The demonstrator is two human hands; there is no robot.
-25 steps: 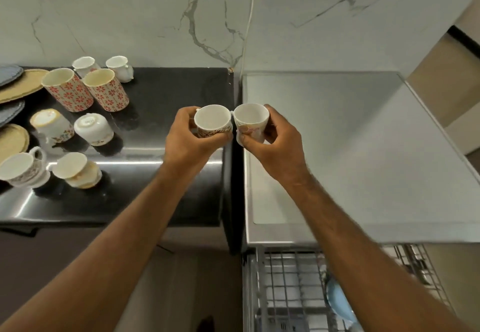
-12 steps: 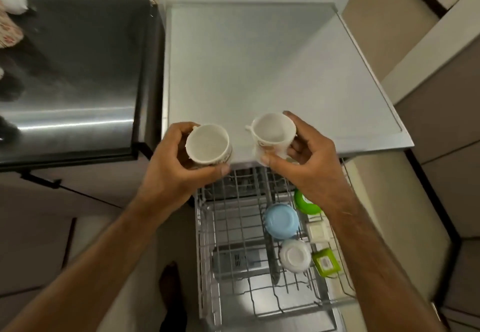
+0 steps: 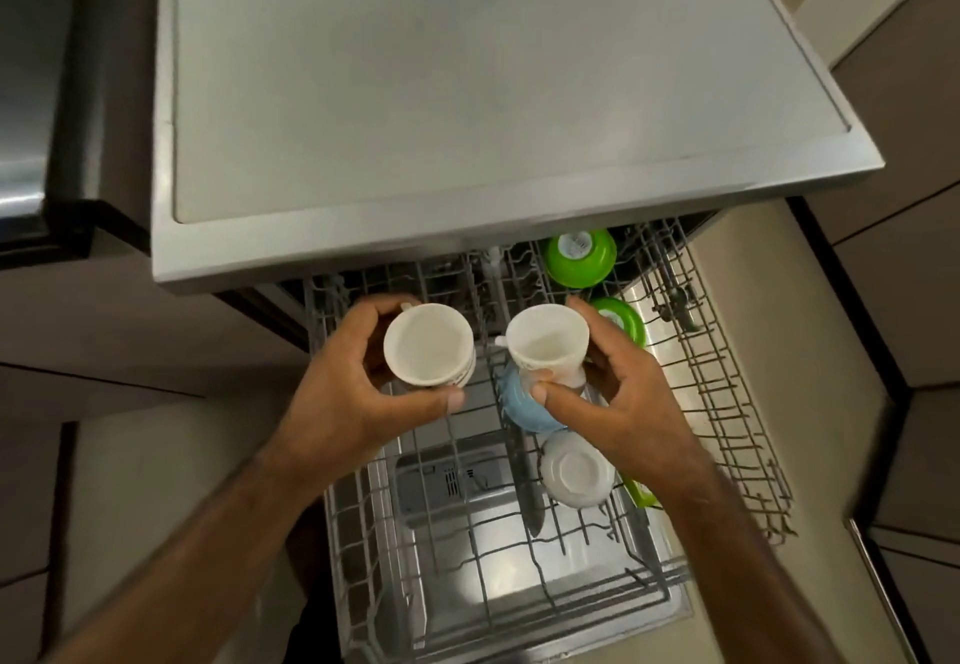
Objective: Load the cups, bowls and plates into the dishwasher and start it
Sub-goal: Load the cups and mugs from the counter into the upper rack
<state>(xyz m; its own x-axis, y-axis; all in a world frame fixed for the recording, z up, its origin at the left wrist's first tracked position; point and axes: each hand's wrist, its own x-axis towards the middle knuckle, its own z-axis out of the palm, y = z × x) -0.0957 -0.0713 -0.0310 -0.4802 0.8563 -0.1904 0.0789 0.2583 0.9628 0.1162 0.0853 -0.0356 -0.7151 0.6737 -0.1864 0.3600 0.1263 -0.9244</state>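
Left cup [image 3: 428,343]: white, upright, mouth up, gripped by left hand [image 3: 343,393], fingers curled round its side, thumb at near edge. Right cup [image 3: 546,346]: white, upright, pinched by right hand [image 3: 618,398] between thumb and fingers. Cups side by side, narrow gap between, both over pulled-out dishwasher rack [image 3: 719,377]. Right cup directly over upturned blue bowl [image 3: 519,406]. Upturned white bowl [image 3: 574,471] just nearer. Far green bowl [image 3: 579,258] and near green bowl [image 3: 621,320] at rack's back right. Grey dishwasher top [image 3: 415,91] beyond.
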